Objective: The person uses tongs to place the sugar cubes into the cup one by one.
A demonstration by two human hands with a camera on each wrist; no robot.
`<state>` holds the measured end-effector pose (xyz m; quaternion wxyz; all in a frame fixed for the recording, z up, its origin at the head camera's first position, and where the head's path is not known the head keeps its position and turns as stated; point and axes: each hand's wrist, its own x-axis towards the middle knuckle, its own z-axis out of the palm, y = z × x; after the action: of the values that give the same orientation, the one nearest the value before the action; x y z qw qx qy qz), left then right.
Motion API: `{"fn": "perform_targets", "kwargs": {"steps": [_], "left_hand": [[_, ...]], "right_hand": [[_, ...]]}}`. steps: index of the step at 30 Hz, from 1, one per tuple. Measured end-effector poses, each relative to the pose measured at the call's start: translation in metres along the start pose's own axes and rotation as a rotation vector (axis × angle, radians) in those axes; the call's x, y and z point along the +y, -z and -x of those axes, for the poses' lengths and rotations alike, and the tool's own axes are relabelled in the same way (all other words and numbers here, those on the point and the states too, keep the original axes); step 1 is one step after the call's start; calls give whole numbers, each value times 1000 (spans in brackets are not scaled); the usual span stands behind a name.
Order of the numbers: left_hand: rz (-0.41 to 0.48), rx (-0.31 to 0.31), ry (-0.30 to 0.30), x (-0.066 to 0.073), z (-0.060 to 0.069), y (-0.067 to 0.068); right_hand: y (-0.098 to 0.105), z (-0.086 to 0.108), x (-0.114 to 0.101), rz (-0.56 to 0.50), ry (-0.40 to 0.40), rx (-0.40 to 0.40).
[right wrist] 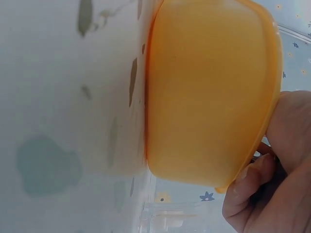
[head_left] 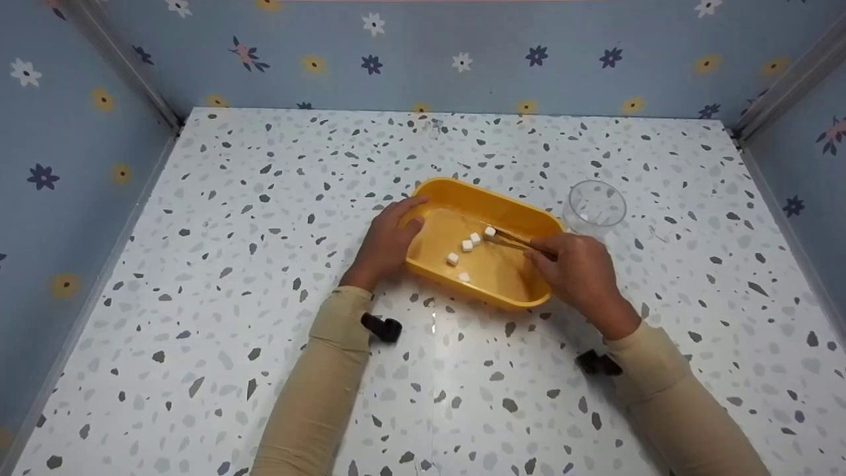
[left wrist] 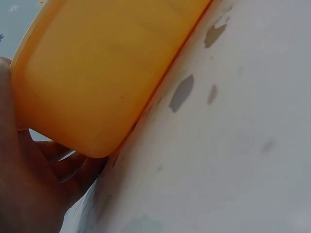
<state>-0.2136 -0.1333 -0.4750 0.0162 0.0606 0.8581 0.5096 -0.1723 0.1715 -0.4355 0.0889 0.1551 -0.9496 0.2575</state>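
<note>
Head view. Nearest the camera are two beige sleeves (head_left: 317,400), each with a black clip (head_left: 383,328) at the cuff. The left hand (head_left: 385,238) is clamped on one end of a plain yellow tray (head_left: 482,293), thumb over the rim, fingers along the outer wall. The right hand (head_left: 585,274), at the opposite end, has its fingers closed round brown tweezers (head_left: 514,237) that slope down into the tray. Five white cubes (head_left: 467,245) lie in the tray; the farthest is at the tips, and whether it is pinched or merely touched cannot be told. A clear glass (head_left: 597,205) stands just beyond the tray, near the right hand. The tray rests on a white table (head_left: 198,297) with a grey chip pattern, before a blue wall (head_left: 423,59) printed with flowers.

Left wrist view. The tray's outer wall, smooth and unmarked, fills the upper left. The left hand wraps its end, with fingertips at the lower corner beside the table.

Right wrist view. The tray stands flat on the table. The right hand is curled beside its rim, a short brown length of the tweezers showing between fingers and rim. The tips are hidden here.
</note>
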Motion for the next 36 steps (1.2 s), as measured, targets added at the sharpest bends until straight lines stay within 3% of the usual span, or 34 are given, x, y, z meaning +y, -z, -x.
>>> {"fn": "perform_targets", "kwargs": {"steps": [10, 24, 36], "left_hand": [[9, 6, 6, 2, 0, 0], [43, 9, 20, -1, -1, -1], [34, 11, 32, 0, 0, -1]], "right_hand": [[1, 0, -1, -19, -15, 7], [-1, -1, 7, -53, 28, 89], [3, -1, 9, -239, -142, 14]]}}
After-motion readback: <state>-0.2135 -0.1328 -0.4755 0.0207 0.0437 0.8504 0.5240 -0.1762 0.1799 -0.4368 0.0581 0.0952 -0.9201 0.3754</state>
